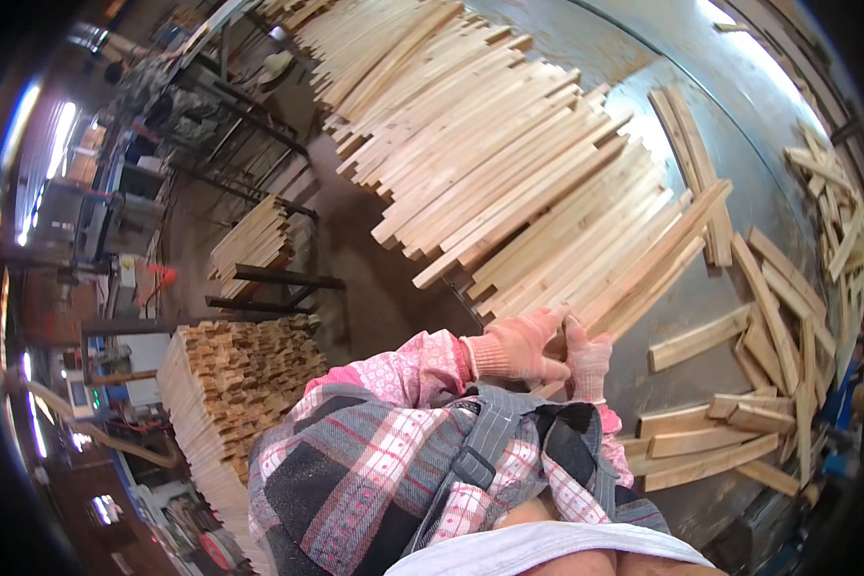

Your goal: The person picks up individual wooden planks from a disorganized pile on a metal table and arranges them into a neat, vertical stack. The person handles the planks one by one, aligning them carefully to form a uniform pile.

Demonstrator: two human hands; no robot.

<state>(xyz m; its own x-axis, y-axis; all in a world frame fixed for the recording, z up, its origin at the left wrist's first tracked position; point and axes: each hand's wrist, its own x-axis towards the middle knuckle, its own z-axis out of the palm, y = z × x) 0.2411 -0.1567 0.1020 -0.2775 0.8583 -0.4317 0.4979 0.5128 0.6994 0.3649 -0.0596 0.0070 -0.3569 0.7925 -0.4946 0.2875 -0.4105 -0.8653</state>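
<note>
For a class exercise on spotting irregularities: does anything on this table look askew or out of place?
Yes: on the right, short wooden pieces lie jumbled at odd angles, some overlapping. They stand out because most of the long strips lie roughly parallel, side by side.

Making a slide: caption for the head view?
Gloved hands together at the near edge of wooden strips on a table.

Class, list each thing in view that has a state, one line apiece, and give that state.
Left hand: gloved, fingers bent, grip unclear
Right hand: gloved, grip unclear
Long wooden strips: lying mostly side by side, ends uneven
Short wooden pieces: loose, scattered
Large wood stack: piled, ends uneven
Metal table: partly covered with wood
Small display: lit
</note>
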